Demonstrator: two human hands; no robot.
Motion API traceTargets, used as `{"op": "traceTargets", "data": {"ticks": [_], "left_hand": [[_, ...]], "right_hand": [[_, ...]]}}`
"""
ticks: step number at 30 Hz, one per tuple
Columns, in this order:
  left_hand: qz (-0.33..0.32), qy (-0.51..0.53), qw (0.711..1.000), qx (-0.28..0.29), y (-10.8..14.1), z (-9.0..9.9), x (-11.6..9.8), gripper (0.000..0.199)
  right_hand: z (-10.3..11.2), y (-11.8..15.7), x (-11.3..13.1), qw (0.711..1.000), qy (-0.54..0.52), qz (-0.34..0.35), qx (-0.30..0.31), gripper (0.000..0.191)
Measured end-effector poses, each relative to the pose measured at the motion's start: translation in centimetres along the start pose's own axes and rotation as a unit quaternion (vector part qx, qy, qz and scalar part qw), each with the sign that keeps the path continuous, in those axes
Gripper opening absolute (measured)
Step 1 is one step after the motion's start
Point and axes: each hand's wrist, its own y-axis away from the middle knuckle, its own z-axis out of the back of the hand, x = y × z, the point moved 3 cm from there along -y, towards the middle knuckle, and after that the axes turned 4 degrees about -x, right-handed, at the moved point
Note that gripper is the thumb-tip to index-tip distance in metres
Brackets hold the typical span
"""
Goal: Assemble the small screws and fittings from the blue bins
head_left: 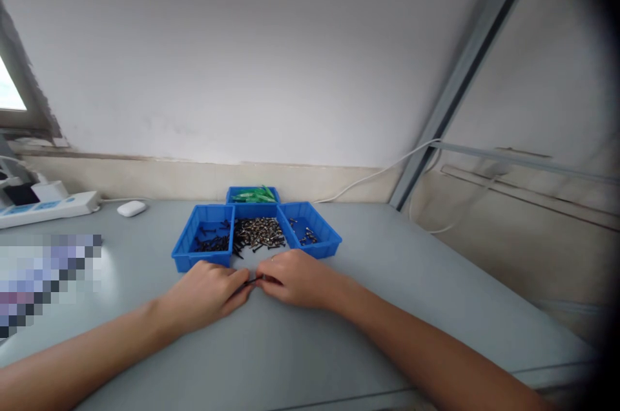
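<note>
Just in front of the blue bins, my left hand (210, 295) and my right hand (290, 278) meet almost fingertip to fingertip. Between them is a thin dark screw (252, 280), pinched at one end by my left fingers and at the other by my right. Behind the hands lies a heap of small metal parts (261, 231) and dark screws. The left blue bin (203, 259) holds dark screws. A few small metal pieces lie in the right blue bin (329, 247).
A rear blue bin (229, 196) holds green items (254, 195). On the left are a white power strip (53, 209), a white case (131, 208) and a blurred-out area. A white cable runs along the wall to a metal post (411, 181) on the right.
</note>
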Motion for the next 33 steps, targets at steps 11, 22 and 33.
{"op": "traceTargets", "data": {"ticks": [11,22,33], "left_hand": [[0.024,-0.023,0.999,0.021,0.0,0.1,0.2,0.029],[0.035,-0.028,0.998,-0.05,0.1,0.7,0.3,0.023],[-0.044,0.028,0.989,-0.141,0.5,1.3,-0.4,0.027]], "right_hand": [[0.3,0.0,0.0,1.0,-0.001,-0.002,0.013,0.023],[0.5,-0.2,0.0,0.999,-0.012,-0.027,0.03,0.025],[-0.4,-0.2,0.0,0.998,-0.057,-0.005,0.006,0.023]]}}
